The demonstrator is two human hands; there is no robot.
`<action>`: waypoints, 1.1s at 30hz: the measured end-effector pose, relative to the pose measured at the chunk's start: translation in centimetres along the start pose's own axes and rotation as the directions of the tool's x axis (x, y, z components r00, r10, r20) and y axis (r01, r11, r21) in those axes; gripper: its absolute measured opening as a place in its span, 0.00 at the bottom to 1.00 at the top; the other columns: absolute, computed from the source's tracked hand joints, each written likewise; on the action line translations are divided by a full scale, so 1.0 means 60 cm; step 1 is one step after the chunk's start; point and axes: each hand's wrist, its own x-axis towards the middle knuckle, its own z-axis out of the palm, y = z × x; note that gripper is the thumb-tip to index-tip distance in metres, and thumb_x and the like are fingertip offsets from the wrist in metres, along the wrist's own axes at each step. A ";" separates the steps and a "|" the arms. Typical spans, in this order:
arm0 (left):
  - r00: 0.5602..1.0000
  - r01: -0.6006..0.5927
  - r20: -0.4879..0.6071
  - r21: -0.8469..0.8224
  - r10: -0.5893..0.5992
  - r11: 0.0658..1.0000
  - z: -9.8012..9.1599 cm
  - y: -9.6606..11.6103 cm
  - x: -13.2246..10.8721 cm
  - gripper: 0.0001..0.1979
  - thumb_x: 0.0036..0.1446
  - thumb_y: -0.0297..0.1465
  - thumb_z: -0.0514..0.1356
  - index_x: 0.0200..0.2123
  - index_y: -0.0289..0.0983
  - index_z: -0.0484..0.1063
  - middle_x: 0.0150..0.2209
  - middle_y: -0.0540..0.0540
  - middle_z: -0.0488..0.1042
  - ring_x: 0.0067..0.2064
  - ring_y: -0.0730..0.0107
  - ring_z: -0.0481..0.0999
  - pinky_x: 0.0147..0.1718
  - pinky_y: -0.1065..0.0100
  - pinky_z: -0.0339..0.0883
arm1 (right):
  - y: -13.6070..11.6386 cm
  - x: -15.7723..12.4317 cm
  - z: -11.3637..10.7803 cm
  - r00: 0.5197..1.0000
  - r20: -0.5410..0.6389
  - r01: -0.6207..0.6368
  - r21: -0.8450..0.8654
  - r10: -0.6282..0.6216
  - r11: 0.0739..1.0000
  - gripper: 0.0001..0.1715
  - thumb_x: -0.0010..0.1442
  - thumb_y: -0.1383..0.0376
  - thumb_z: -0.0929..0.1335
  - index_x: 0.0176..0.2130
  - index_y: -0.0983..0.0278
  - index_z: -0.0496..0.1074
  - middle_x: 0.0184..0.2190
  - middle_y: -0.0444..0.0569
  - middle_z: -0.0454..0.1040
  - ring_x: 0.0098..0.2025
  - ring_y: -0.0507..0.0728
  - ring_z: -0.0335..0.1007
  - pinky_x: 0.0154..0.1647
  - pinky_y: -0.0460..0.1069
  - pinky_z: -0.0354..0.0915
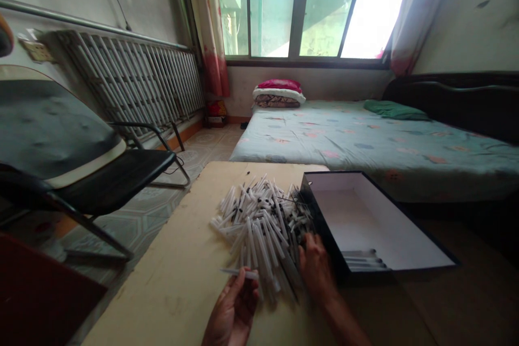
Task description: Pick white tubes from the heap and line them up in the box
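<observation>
On the table (pixel 174 286), one tube (pixel 239 273) is pinched apart by the left hand (pixel 233 311) (right hand (pixel 316 267) laid on the pile (pixel 263 221), grip unclear)

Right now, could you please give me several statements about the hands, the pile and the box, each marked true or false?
1. The left hand holds a single white tube. True.
2. The right hand is inside the box. False: it touches the pile of tubes, just outside the box.
3. The box holds nothing. False: a few tubes lie in its near corner.
4. The pile lies on the table, left of the box. True.
5. A chair stands right of the table. False: the chair stands on the left.
</observation>
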 end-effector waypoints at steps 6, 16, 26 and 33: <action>1.000 0.012 -0.013 0.003 -0.012 1.000 0.005 0.002 -0.003 0.04 0.55 0.20 0.58 0.31 0.31 0.71 0.26 0.44 0.78 0.24 0.72 0.77 0.23 0.73 0.73 | 0.002 0.003 0.010 0.999 -0.041 0.020 0.028 -0.019 0.999 0.12 0.54 0.74 0.61 0.38 0.65 0.68 0.34 0.54 0.69 0.35 0.60 0.69 0.34 0.52 0.65; 1.000 0.003 -0.014 0.020 -0.002 1.000 0.001 0.001 0.000 0.03 0.54 0.20 0.58 0.32 0.31 0.71 0.27 0.44 0.78 0.24 0.73 0.77 0.23 0.73 0.73 | -0.013 0.016 -0.026 0.999 0.023 0.027 0.143 -0.031 0.989 0.09 0.56 0.73 0.60 0.31 0.64 0.67 0.29 0.50 0.70 0.31 0.57 0.69 0.32 0.49 0.65; 0.997 -0.048 0.068 0.070 0.044 0.996 0.001 -0.004 0.001 0.05 0.53 0.20 0.59 0.34 0.32 0.70 0.30 0.42 0.79 0.28 0.70 0.79 0.27 0.71 0.73 | -0.096 -0.039 -0.091 0.943 0.330 -0.309 0.803 0.051 0.509 0.12 0.56 0.59 0.68 0.36 0.66 0.70 0.30 0.48 0.74 0.32 0.55 0.71 0.32 0.45 0.67; 0.996 -0.066 0.061 0.085 0.061 0.994 0.010 -0.005 -0.010 0.05 0.53 0.20 0.59 0.34 0.32 0.70 0.30 0.41 0.79 0.28 0.70 0.79 0.28 0.71 0.74 | -0.112 -0.058 -0.095 0.898 0.438 -0.424 0.837 0.041 0.345 0.12 0.55 0.59 0.69 0.36 0.66 0.70 0.29 0.48 0.74 0.29 0.54 0.71 0.29 0.46 0.67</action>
